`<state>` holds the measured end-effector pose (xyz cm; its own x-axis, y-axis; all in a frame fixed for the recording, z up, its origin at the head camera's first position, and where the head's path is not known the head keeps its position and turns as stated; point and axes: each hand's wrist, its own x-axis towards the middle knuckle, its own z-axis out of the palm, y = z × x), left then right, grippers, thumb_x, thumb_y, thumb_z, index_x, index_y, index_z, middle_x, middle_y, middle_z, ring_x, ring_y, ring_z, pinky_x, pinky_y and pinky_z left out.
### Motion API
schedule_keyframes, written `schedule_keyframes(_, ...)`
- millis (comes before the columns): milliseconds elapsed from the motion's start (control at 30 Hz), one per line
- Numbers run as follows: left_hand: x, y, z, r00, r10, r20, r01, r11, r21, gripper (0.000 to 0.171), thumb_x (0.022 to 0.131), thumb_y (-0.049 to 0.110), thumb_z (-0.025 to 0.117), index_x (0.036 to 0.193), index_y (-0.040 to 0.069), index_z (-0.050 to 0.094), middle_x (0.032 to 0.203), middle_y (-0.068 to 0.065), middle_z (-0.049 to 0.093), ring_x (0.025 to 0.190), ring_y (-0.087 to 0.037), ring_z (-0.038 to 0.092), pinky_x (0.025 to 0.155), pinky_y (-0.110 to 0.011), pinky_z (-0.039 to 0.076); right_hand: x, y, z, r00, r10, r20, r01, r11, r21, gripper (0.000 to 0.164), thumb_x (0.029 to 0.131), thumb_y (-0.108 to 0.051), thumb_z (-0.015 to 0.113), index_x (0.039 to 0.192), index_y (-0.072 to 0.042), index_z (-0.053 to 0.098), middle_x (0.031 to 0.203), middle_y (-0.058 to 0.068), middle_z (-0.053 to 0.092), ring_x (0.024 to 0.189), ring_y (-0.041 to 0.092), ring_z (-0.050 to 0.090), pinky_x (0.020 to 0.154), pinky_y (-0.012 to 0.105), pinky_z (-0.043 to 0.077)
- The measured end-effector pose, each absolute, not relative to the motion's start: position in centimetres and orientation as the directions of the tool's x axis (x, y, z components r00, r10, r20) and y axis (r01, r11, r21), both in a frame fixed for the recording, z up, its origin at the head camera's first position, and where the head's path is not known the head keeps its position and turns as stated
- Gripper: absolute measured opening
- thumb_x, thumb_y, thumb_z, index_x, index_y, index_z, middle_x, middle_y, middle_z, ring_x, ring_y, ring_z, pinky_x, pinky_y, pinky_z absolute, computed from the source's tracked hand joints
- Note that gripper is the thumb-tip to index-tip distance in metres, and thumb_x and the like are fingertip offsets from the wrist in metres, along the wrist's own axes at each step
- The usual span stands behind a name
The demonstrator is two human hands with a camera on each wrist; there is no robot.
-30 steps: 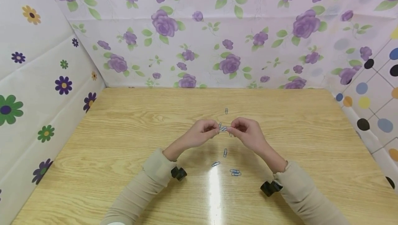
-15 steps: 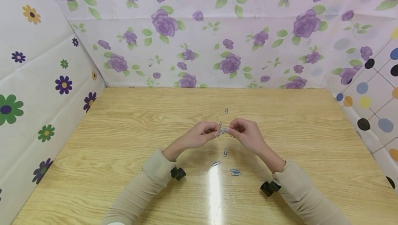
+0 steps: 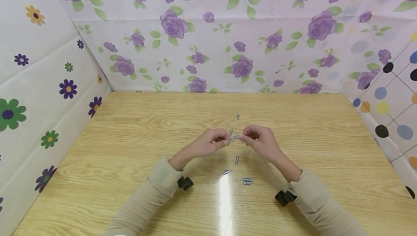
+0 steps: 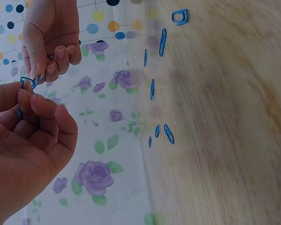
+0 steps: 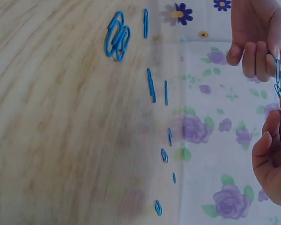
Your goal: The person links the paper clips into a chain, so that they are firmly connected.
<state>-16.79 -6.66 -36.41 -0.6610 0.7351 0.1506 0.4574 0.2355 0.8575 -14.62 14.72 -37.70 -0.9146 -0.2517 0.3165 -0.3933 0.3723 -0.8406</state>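
Note:
In the head view my left hand (image 3: 213,142) and right hand (image 3: 259,140) face each other above the middle of the table. Between their fingertips runs a short piece of blue paper clips (image 3: 234,139). The left thumb and forefinger pinch one clip (image 5: 278,68), seen in the right wrist view; the right fingertips pinch another clip (image 5: 277,89) at the lower end. These two clips appear linked and held off the table. Fingertips partly cover both. Beneath and around the hands lie loose blue paper clips, one (image 3: 236,160) just nearer than the hands.
Two overlapping paper clips (image 3: 247,181) lie near the front, with a single clip (image 3: 226,172) to their left. Another clip (image 3: 238,116) lies farther back. The wooden table (image 3: 146,120) meets a flowered cloth wall (image 3: 182,55) behind and patterned walls at both sides.
My hands have drawn very slightly apart, and the left has dipped a little. More of the clips between them shows now. The loose clips on the table have stayed put.

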Motion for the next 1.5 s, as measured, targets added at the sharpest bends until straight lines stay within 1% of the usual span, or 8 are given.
schedule_keyframes(333, -17.0, -7.3, -35.9, -0.724, 0.683, 0.093, 0.339, 0.235, 0.911, 0.014, 0.09, 0.0, 0.046, 0.084, -0.006, 0.056, 0.069, -0.006, 0.048, 0.062, -0.018, 0.041, 0.056, -0.022, 0.035, -13.8, 15.1, -36.3, -0.939, -0.273, 0.21, -0.299, 0.348, -0.889, 0.007, 0.086, -0.005, 0.062, 0.083, 0.001, 0.062, 0.069, 0.013, 0.057, 0.058, 0.017, 0.049, 0.051, 0.023, 0.038)
schedule_keyframes(467, -17.0, -7.2, -36.0, -0.751, 0.655, 0.085, 0.298, 0.221, 0.929, 0.018, 0.093, 0.004, 0.045, 0.082, -0.005, 0.056, 0.069, -0.013, 0.052, 0.066, -0.023, 0.049, 0.062, -0.027, 0.042, -12.8, 14.7, -34.8, -0.94, -0.28, 0.197, -0.293, 0.361, -0.885, 0.005, 0.086, 0.001, 0.059, 0.083, 0.005, 0.061, 0.069, 0.012, 0.057, 0.058, 0.014, 0.05, 0.052, 0.023, 0.039)
schedule_keyframes(633, -17.1, -6.9, -36.4, -0.788, 0.613, 0.056, 0.235, 0.215, 0.948, 0.021, 0.093, 0.011, 0.052, 0.078, -0.001, 0.057, 0.069, -0.008, 0.059, 0.069, -0.018, 0.06, 0.07, -0.03, 0.05, -12.4, 14.3, -33.9, -0.942, -0.273, 0.196, -0.29, 0.363, -0.885, 0.007, 0.087, 0.0, 0.059, 0.082, 0.006, 0.06, 0.069, 0.015, 0.057, 0.058, 0.013, 0.049, 0.052, 0.022, 0.038)
schedule_keyframes(800, -17.1, -6.7, -36.5, -0.795, 0.605, 0.044, 0.129, 0.099, 0.987, 0.014, 0.089, 0.002, 0.055, 0.076, -0.002, 0.054, 0.072, -0.011, 0.064, 0.069, -0.019, 0.064, 0.072, -0.035, 0.052, -12.5, 14.1, -34.0, -0.937, -0.281, 0.205, -0.297, 0.338, -0.893, 0.006, 0.086, 0.002, 0.059, 0.082, 0.006, 0.061, 0.069, 0.015, 0.057, 0.058, 0.013, 0.049, 0.052, 0.022, 0.038)
schedule_keyframes(933, -17.1, -6.5, -36.4, -0.778, 0.626, 0.047, 0.057, -0.005, 0.998, 0.004, 0.087, -0.006, 0.053, 0.091, -0.007, 0.053, 0.076, -0.015, 0.064, 0.069, -0.019, 0.064, 0.072, -0.04, 0.052, -12.5, 13.9, -34.2, -0.931, -0.29, 0.22, -0.312, 0.325, -0.892, 0.005, 0.085, 0.004, 0.059, 0.082, 0.006, 0.061, 0.068, 0.014, 0.056, 0.057, 0.012, 0.049, 0.051, 0.022, 0.037)
schedule_keyframes(1067, -17.1, -6.4, -36.4, -0.775, 0.629, 0.065, 0.11, 0.033, 0.993, 0.017, 0.088, -0.003, 0.052, 0.104, -0.008, 0.056, 0.076, -0.018, 0.063, 0.068, -0.017, 0.063, 0.07, -0.036, 0.052, -12.5, 13.9, -34.3, -0.932, -0.285, 0.225, -0.316, 0.331, -0.889, 0.005, 0.086, 0.003, 0.059, 0.081, 0.005, 0.061, 0.068, 0.013, 0.056, 0.056, 0.015, 0.048, 0.051, 0.022, 0.037)
schedule_keyframes(1233, -16.7, -6.2, -36.0, -0.788, 0.608, 0.101, 0.228, 0.135, 0.964, 0.014, 0.087, 0.002, 0.059, 0.097, -0.006, 0.062, 0.074, -0.02, 0.059, 0.06, -0.019, 0.055, 0.057, -0.025, 0.046, -12.9, 14.0, -35.1, -0.93, -0.283, 0.235, -0.325, 0.333, -0.885, 0.005, 0.086, 0.001, 0.059, 0.083, 0.004, 0.061, 0.068, 0.01, 0.056, 0.057, 0.015, 0.047, 0.051, 0.023, 0.038)
schedule_keyframes(1500, -15.4, -5.8, -34.1, -0.775, 0.603, 0.188, 0.37, 0.192, 0.909, 0.007, 0.086, -0.001, 0.058, 0.088, -0.007, 0.062, 0.063, -0.006, 0.05, 0.052, -0.007, 0.04, 0.049, -0.019, 0.034, -14.0, 15.0, -37.3, -0.924, -0.297, 0.241, -0.336, 0.33, -0.882, 0.008, 0.087, -0.011, 0.062, 0.086, -0.004, 0.064, 0.07, 0.008, 0.058, 0.058, 0.016, 0.05, 0.051, 0.024, 0.04)
